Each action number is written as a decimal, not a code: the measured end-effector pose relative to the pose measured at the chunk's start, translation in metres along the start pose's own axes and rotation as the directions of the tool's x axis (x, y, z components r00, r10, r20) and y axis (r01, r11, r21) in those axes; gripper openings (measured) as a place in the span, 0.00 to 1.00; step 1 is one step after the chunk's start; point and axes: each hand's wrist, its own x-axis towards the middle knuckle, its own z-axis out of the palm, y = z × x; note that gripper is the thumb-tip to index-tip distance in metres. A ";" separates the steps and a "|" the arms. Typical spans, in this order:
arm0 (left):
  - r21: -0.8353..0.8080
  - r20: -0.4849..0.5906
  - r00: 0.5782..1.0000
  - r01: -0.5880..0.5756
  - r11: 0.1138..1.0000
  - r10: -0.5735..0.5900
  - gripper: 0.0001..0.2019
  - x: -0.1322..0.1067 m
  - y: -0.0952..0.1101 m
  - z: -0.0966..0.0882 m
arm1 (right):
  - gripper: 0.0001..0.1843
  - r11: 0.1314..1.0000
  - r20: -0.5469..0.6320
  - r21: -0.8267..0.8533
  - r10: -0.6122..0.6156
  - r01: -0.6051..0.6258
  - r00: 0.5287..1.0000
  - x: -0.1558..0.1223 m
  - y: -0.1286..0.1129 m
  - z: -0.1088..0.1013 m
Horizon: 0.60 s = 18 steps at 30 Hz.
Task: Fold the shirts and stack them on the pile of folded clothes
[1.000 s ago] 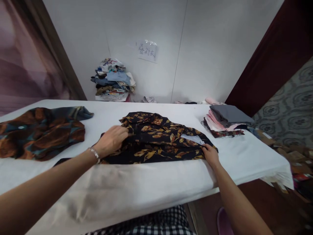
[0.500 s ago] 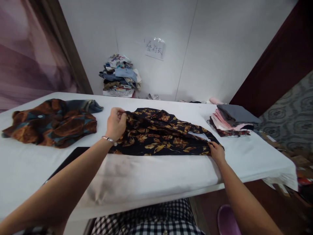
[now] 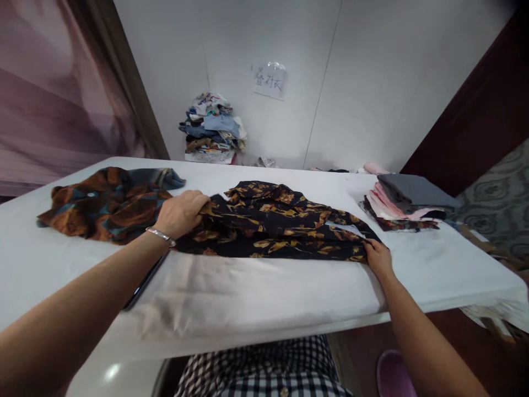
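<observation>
- With the dark floral garment (image 3: 268, 226) spread lengthwise along the near part of the white counter (image 3: 289, 298), the step in hand appears to be bringing its layers into line, and that is best done with an even, gentle pull between both ends.
- The right end should serve as the anchor while the left end is guided; too hard a tug would likely drag the whole piece askew.
- The ridges along its middle call for smoothing outward, and the near edge, nearly straight, makes a good line to match.
- The left grip (image 3: 182, 215) has its fingers curled down and clamped on the garment's left end; the exact pinch is hidden beneath the knuckles.
- The right grip (image 3: 379, 258) is clamped on the near right corner, thumb over the cloth, just beside a pale patch (image 3: 346, 227) whose nature cannot be told.
- The garment thus lies between the two grips, its bunched far edge rising beyond them, near the brown-and-teal garment (image 3: 103, 207) on the left and apart from the folded stack (image 3: 417, 190) on the right.
</observation>
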 end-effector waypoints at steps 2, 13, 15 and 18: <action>-0.021 -0.085 0.996 0.024 0.999 -0.026 0.10 -0.002 0.003 0.001 | 0.21 0.999 -0.004 0.046 0.001 -0.001 1.000 -0.002 -0.001 -0.001; -0.316 0.143 0.979 -0.093 0.944 0.144 0.10 -0.073 -0.006 0.057 | 0.20 0.943 -0.005 0.317 0.112 -0.104 0.994 -0.006 0.001 0.003; -0.344 0.116 0.985 -0.077 0.936 0.124 0.11 -0.076 -0.008 0.057 | 0.19 0.919 -0.011 0.378 0.123 -0.110 0.992 -0.008 -0.001 0.002; -0.416 0.083 0.994 -0.032 0.909 0.073 0.10 -0.079 -0.014 0.065 | 0.18 0.896 -0.041 0.432 0.133 -0.102 0.990 -0.010 -0.007 -0.001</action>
